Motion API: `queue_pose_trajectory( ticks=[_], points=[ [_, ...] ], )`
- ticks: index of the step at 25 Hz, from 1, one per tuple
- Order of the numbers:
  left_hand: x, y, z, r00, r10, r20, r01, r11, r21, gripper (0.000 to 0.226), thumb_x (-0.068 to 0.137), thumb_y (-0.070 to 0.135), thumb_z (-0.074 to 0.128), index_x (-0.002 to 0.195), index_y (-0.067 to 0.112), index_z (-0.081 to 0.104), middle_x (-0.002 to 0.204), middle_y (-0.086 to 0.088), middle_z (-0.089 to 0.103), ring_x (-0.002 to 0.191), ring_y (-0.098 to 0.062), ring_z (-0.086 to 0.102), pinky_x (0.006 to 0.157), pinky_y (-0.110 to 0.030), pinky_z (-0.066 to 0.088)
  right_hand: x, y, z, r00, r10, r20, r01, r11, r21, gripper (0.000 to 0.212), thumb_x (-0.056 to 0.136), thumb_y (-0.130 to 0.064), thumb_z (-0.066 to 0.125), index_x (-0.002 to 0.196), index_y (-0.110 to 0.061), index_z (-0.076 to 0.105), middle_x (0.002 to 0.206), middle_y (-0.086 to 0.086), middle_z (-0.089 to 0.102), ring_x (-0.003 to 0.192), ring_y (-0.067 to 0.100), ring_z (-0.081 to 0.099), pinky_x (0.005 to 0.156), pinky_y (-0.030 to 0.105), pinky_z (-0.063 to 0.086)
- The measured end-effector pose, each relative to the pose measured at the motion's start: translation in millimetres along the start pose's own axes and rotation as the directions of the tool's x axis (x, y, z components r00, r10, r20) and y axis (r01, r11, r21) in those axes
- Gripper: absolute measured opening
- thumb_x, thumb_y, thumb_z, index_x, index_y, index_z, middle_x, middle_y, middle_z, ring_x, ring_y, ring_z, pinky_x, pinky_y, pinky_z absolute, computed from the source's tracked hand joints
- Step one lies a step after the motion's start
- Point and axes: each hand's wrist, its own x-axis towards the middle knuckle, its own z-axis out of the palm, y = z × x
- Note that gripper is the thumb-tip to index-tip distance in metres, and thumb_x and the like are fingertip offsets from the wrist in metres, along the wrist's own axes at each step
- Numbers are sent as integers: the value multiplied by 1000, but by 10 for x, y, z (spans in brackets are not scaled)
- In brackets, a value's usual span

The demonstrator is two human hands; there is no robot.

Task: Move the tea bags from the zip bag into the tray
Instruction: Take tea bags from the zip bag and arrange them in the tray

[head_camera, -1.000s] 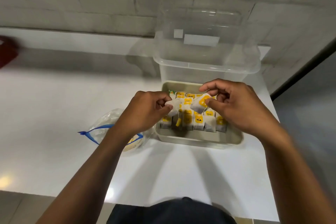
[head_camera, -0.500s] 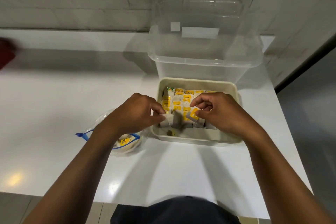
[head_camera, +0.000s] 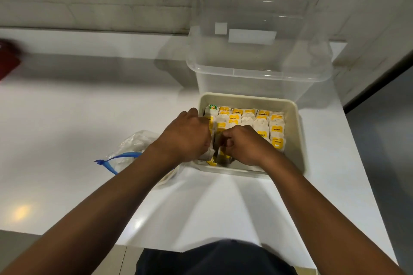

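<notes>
White glossy tabletop (head_camera: 67, 131). Clear zip bag with blue seal (head_camera: 131, 152) lies left of the beige rectangular plastic tray (head_camera: 298, 140), partly under the left forearm. Left hand (head_camera: 185, 138) and right hand (head_camera: 243, 147) both down in the tray's near-left part, fingers curled among the white-and-yellow tea bags (head_camera: 261, 125) (exact grip hidden, cannot tell). Tea bags stand in rows. Clear plastic storage box (head_camera: 257, 56) just behind the tray.

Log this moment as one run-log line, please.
step: packing tea bags into tray | left hand: in tray's near left corner, on tea bags | right hand: beside it, fingers curled | zip bag: left of tray
</notes>
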Motion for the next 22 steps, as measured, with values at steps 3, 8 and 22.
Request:
queue_pose_trajectory(
  ticks=[3, 8, 22],
  points=[
    [140, 44, 40, 1000, -10, -12, 11, 988, 155, 20, 94, 23, 51, 107, 15, 65, 111, -4, 61, 108, -27, 47, 77, -33, 31, 103, -27, 44, 1000, 7, -17, -7, 1000, -11, 16, 83, -10, 66, 97, -14, 73, 95, 6, 71, 89, 24, 64, 71, 30, 52],
    [285, 83, 78, 1000, 15, 24, -21, 956, 293, 21, 93, 9, 52, 111, 9, 64, 109, -9, 66, 107, -29, 53, 76, -33, 33, 193, -87, 69, 998, 50, -39, -51, 998, -27, 16, 83, -2, 59, 90, -12, 69, 84, 6, 63, 78, 27, 57, 49, 25, 33],
    [402, 136, 107, 1000, -24, 5, 21, 945, 325, 27, 96, 9, 51, 120, 10, 62, 117, -10, 65, 114, -31, 52, 93, -38, 37, 196, -47, 99, 986, 75, -151, -65, 996, 69, 29, 82, 1, 58, 105, -10, 72, 101, 14, 71, 95, 32, 62, 67, 26, 41]
  ],
)
